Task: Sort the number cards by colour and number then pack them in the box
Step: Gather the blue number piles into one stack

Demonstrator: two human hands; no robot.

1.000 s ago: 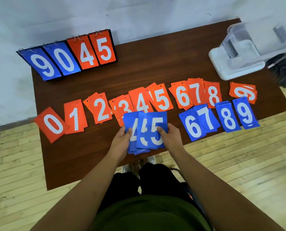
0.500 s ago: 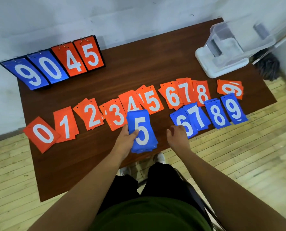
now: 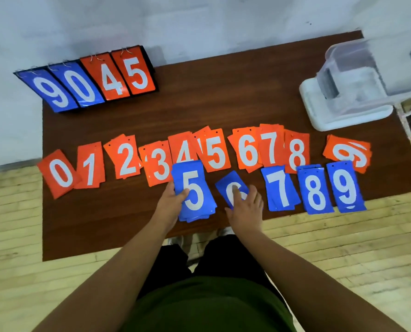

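Orange number cards lie in a row from 0 (image 3: 60,173) to 9 (image 3: 348,152) across the brown table (image 3: 223,97). Below them on the right lie blue piles 7 (image 3: 281,188), 8 (image 3: 316,190) and 9 (image 3: 346,188). My left hand (image 3: 169,202) grips a stack of blue cards (image 3: 194,190) with a 5 on top, thumb on its face. My right hand (image 3: 246,207) rests spread on the blue 6 card (image 3: 230,188), a finger covering part of the digit. The clear plastic box (image 3: 353,87) stands at the table's far right.
A flip scoreboard (image 3: 89,80) showing 90 in blue and 45 in orange stands at the table's back left corner. The table's near edge runs just under my hands. Wooden floor surrounds the table, and a wall lies behind it.
The fanned blue cards were squared into one stack held by my left hand alone. My right hand let go and moved right onto the blue 6 card, which has shifted left.
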